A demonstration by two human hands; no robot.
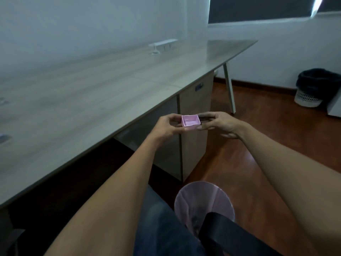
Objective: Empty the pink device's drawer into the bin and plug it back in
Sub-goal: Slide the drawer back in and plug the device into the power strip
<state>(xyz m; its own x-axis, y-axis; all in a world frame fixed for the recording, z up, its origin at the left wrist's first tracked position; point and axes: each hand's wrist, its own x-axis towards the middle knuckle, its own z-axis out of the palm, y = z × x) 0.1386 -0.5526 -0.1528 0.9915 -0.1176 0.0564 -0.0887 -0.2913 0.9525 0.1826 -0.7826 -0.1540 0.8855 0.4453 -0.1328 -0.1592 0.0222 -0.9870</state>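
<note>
A small pink drawer [191,122], an open rectangular box with its hollow facing up, is held out in front of me past the desk's edge. My left hand [166,126] pinches its left end and my right hand [219,125] grips its right end. The inside of the drawer looks bare. Below, beside my knee, stands a bin with a pink liner [203,200], partly hidden by a black chair arm [230,235]. The pink device itself is not in view.
A long wooden desk [92,93] runs along my left with a white socket bar [162,44] at its back. A cabinet [195,100] stands under it. A black-lined mesh bin [313,87] sits in the far right corner on the wooden floor.
</note>
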